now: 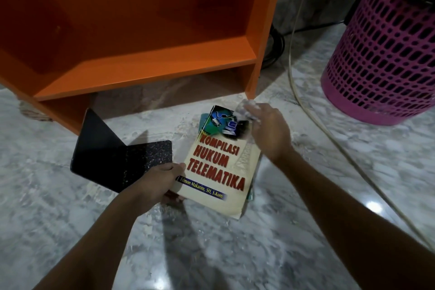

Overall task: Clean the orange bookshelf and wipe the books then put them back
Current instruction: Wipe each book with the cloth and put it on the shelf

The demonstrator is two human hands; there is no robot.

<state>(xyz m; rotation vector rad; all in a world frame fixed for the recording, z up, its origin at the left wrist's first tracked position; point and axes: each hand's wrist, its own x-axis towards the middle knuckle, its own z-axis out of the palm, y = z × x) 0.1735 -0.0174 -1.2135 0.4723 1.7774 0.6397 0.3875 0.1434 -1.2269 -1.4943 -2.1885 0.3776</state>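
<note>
Long axis of cream paperback book runs near-to-far, top twd orange bookshelf. L grip clasps its bottom corner. R grip pinches crumpled white cloth.

Your left hand grips the book at its 7 o'clock corner; your right hand holds a cloth on its 1 o'clock corner. The shelf stands at 11 o'clock, the bookend at 9, the basket at 2.

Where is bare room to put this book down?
Bare: the board of the orange bookshelf, and the floor between the forearms. Crowded: the black bookend beside the left hand holding the book; the cable and pink basket beyond the right hand with its cloth.
</note>
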